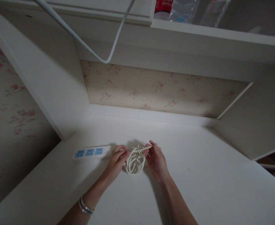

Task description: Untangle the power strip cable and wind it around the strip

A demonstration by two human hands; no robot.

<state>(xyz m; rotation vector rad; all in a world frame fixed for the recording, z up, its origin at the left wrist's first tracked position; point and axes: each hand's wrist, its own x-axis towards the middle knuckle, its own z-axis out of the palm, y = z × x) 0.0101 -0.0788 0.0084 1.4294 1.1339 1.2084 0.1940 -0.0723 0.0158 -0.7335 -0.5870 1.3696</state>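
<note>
A white power cord (pixel 135 170) is gathered in a loose coil between my hands, just above the desk. My left hand (pixel 118 159) pinches the coil at its upper left, thumb and fingers closed on the cord. On the other side my right hand (pixel 156 159) grips a stretch of the same cord that runs across the top of the coil. Left of my left hand lies a white power strip (pixel 94 152) with blue sockets. Its right end sits close behind my left fingers; whether the cord joins it there is hidden.
The white desk top (pixel 198 184) spreads around my hands, with a side panel (pixel 41 75) at left and floral wallpaper (pixel 151 89) behind. Overhead, a shelf (pixel 209 34) holds plastic bottles (pixel 184 11). A pale bent cable or arm (pixel 108 59) hangs in front of it.
</note>
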